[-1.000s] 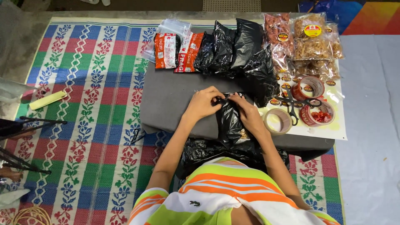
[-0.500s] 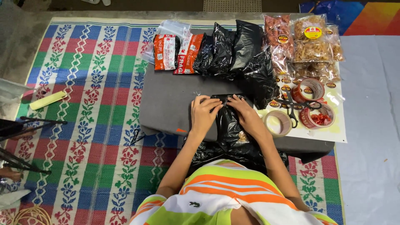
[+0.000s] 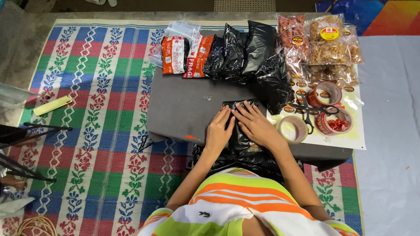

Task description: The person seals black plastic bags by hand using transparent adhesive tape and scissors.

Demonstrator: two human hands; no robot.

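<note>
Head view: your left hand [image 3: 218, 131] and right hand [image 3: 256, 124] press flat, fingers spread, on the black plastic package [image 3: 240, 131] just beside the tape roll [image 3: 292, 129].

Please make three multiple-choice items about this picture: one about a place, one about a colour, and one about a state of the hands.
1. Where do the scissors lie?
A. among the tape rolls, right of the hands
B. on the woven mat at the far left
C. under the black bag

2. What colour is the board beneath the parcel?
A. white
B. grey
C. green

3. How are the hands placed?
A. raised in the air
B. both flat on the black parcel
C. one holding the scissors

Answers: 1 A, handles lie between the rolls; 2 B, bare surface is grey; 3 B, left hand and right hand press it.
</note>
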